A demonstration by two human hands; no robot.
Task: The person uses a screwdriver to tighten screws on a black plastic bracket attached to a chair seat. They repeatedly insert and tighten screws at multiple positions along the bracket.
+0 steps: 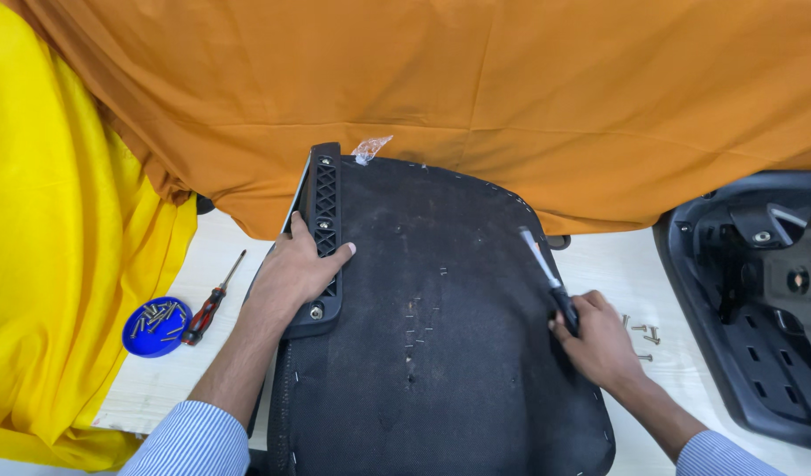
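An upturned chair seat (440, 335), covered in black fabric stapled at the edge, lies on a pale wooden table (211, 264). My left hand (295, 269) rests flat on a black plastic bracket (324, 203) along the seat's left side, next to a bolt (316, 312). At the seat's right edge my right hand (599, 339) grips a screwdriver (546, 273) by its black handle. The pale shaft points up and away.
A blue lid (156, 327) holding several screws sits at the left beside a red-and-black screwdriver (210, 304). A few loose screws (645, 335) lie right of the seat. Another black chair part (758, 291) is at the right. Orange (511, 88) and yellow (53, 220) cloths hang behind.
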